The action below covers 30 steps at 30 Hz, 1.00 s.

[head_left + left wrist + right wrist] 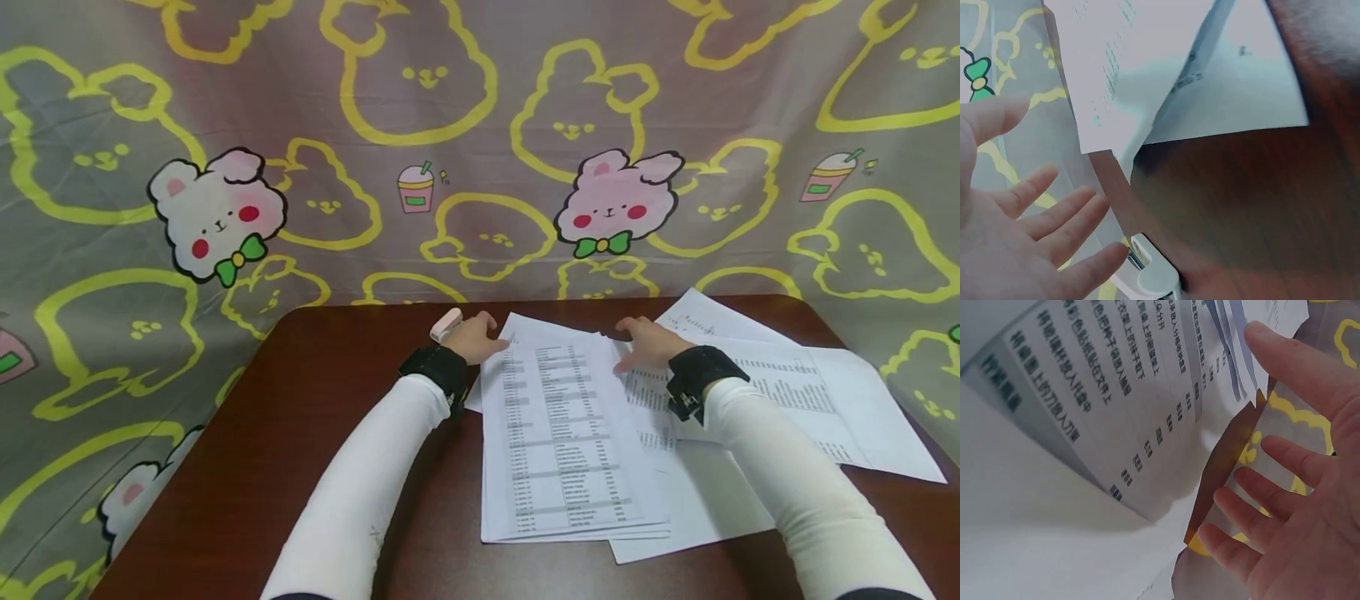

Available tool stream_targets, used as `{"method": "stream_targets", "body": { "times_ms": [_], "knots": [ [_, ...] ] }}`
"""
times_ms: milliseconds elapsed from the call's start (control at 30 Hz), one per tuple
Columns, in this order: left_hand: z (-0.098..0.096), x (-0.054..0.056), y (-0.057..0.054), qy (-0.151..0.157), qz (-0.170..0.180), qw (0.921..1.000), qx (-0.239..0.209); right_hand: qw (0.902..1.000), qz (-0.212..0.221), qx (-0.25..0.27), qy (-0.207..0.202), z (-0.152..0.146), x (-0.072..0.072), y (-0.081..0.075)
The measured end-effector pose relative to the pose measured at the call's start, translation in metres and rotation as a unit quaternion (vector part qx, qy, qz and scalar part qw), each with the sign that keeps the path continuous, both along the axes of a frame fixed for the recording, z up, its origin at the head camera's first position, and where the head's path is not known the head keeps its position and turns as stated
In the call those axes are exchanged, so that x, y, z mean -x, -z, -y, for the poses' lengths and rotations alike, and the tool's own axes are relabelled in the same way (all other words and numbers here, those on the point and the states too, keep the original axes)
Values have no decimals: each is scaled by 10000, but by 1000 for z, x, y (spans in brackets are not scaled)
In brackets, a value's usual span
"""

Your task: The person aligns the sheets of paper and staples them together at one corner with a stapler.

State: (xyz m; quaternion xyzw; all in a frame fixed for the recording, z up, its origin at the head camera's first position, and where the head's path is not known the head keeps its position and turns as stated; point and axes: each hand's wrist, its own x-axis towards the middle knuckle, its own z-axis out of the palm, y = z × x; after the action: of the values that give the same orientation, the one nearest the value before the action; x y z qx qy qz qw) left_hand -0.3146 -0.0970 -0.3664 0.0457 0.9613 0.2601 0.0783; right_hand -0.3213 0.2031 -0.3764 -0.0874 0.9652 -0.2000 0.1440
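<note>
A stack of printed sheets (562, 442) lies on the table, its edges slightly uneven. My left hand (474, 340) is at the stack's far left corner, thumb toward the paper. In the left wrist view the fingers (1063, 219) are spread and relaxed, and a sheet corner (1124, 156) curls up beside them. Across the stack, my right hand (652, 343) hovers at its far right corner. The right wrist view shows that thumb (1272, 350) right at the paper edges and the other fingers apart. A small pale stapler-like object (1157, 272) sits beyond the left hand.
More loose printed sheets (810, 400) spread over the right side of the table, under and beyond the right forearm. Dark brown wood (315, 400) shows on the left. A patterned curtain (480, 167) hangs behind the table's far edge.
</note>
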Motion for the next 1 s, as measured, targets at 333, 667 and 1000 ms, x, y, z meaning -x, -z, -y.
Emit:
{"method": "stream_targets", "body": {
  "times_ms": [333, 667, 1000],
  "knots": [
    [-13, 16, 4, 27, 649, 9979, -51, 9995, 270, -149, 95, -4, 5, 6],
    [-11, 24, 11, -185, 876, 9956, -280, 9994, 263, -224, 80, -4, 7, 8],
    [-16, 32, 13, -521, 922, 9912, -799, 9996, 218, -123, 104, -3, 6, 8]
  ]
}}
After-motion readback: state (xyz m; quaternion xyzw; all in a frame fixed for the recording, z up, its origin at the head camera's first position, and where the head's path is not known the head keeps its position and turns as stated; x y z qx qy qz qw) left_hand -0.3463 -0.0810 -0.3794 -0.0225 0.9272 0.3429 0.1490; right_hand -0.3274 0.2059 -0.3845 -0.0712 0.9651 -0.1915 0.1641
